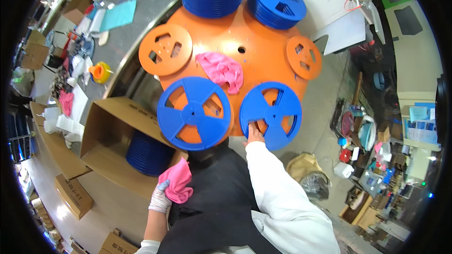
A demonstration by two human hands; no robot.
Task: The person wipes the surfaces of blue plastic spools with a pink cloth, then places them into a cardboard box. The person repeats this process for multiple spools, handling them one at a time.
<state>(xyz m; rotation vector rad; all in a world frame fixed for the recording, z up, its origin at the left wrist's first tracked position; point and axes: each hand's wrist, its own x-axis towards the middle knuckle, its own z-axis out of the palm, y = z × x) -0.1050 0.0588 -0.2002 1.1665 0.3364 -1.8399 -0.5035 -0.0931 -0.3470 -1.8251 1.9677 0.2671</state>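
My right hand point(254, 134), fingers extended and close together, reaches into a cutout of a blue slotted reel point(274, 138) lying at the near edge of an orange tabletop point(268, 63), right of centre; from this overhead fisheye view I cannot tell whether the fingertips grip the reel or only rest there. My gloved left hand point(160, 198) is closed around a pink cloth point(177, 182), held short of that edge. Good handling, I judge, means bracing the reel by a spoke, pressing lightly where its rim overhangs the edge, and keeping the cloth bunched, clear of the cutouts. A neighbouring blue reel point(195, 106) lies near the left end of the near edge. Beyond it sits a crumpled pink rag point(228, 73), between two orange slotted discs point(165, 64) toward the left and right edges. Two blue reel stacks point(212, 4) occupy the far edge; an open carton point(132, 116) of blue reels stands off the near-left edge.
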